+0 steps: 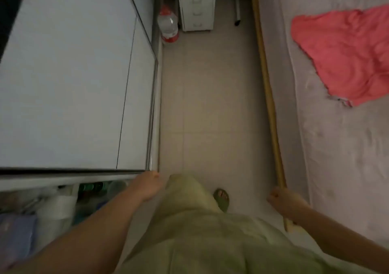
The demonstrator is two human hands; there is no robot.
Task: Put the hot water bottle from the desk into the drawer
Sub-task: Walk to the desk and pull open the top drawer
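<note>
No hot water bottle shows in the head view. A white drawer unit [196, 4] with several drawers, all closed, stands at the far end of the floor. My left hand [147, 186] hangs at my side near the corner of a white cabinet, its fingers loosely curled around nothing. My right hand [284, 203] is a loose fist, holding nothing, next to the bed's wooden edge. The desk is out of sight, apart from a thin leg beside the drawer unit.
A tall white cabinet [69, 80] runs along the left; cluttered shelves [52, 206] sit below it. A large water jug [168, 26] stands by the drawer unit. The bed [336, 147] with a pink cloth [345, 57] fills the right. A narrow tiled floor strip [210, 105] runs between.
</note>
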